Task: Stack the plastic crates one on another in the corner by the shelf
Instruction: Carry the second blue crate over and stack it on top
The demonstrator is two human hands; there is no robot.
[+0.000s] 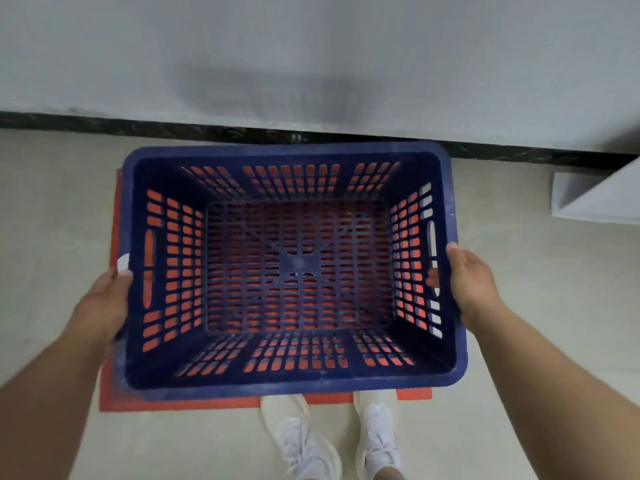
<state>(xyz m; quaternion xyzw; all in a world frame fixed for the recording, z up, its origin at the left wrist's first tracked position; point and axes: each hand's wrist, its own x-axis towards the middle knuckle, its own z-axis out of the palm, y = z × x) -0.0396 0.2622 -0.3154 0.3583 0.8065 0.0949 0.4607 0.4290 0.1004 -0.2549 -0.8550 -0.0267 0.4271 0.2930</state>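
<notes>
Here, nearest, white sneakers [301, 441] stand on the floor [52, 209] right at the near edge of the red crate [180, 403], so toes could be caught. Just beyond, the left hand [104, 303] and right hand [474, 282] clasp the side rims of the blue crate [294, 268], held over the red one and apparently offset to the right. Lowered this way, its rim may catch and sit crooked. Farther off, the wall [311, 46] and the white shelf [595, 199] at right leave little room; a swing could knock them.
</notes>
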